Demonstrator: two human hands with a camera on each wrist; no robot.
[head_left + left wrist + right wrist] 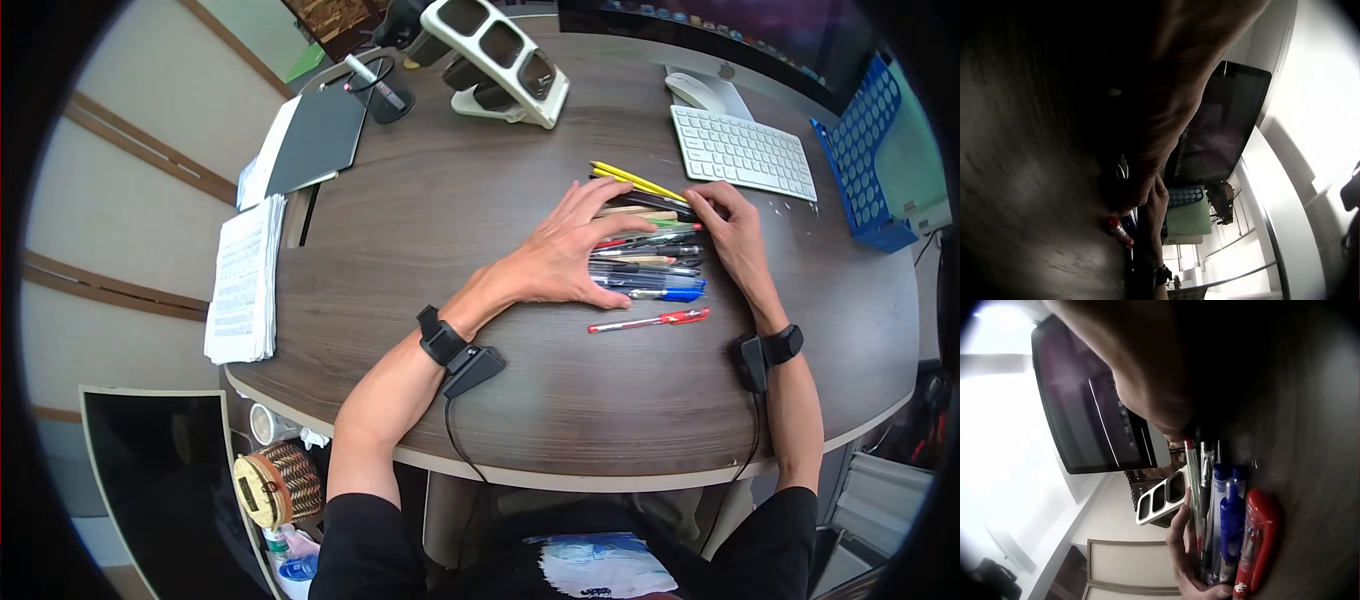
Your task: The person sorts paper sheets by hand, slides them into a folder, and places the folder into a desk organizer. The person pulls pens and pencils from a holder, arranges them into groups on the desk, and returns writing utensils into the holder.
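Several pens and pencils lie side by side in a bundle on the desk. My left hand spreads over their left ends, thumb by the blue-capped pen and fingers across the upper ones. At the right ends, my right hand has thumb and index finger at the tips of two yellow pencils; whether it pinches them is unclear. A red pen lies apart, just below the bundle. In the right wrist view the red pen and blue pen show close up.
Behind the hands are a white keyboard, a mouse and a monitor. A blue holder stands at the right. At the left are a paper stack, a dark folder and a mesh pen cup; a white holder stands at the back.
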